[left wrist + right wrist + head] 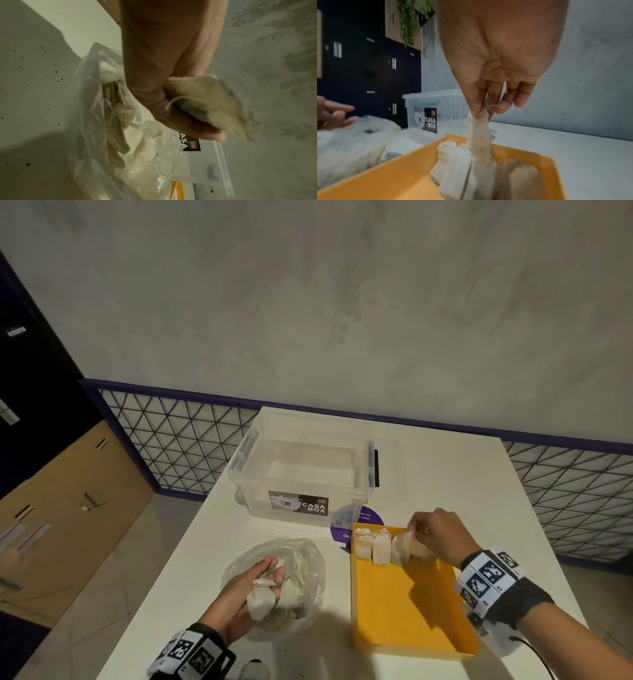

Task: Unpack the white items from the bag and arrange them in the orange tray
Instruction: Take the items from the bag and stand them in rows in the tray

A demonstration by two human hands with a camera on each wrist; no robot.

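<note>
A clear plastic bag (301,559) (106,135) with several white pouches inside lies on the white table left of the orange tray (407,611) (385,175). My left hand (253,587) (171,108) is over the bag and grips a white pouch (262,599) (214,102). My right hand (435,532) (489,108) is at the tray's far end and pinches the top of another white pouch (406,544) (481,135), which hangs upright among the row. Several white pouches (371,546) (453,162) stand in a row along the tray's far wall.
A clear storage box (305,467) (433,108) with a black label stands behind the bag and tray. A purple round sticker (346,525) is on the table between box and tray. The table's left edge (164,559) drops to the floor.
</note>
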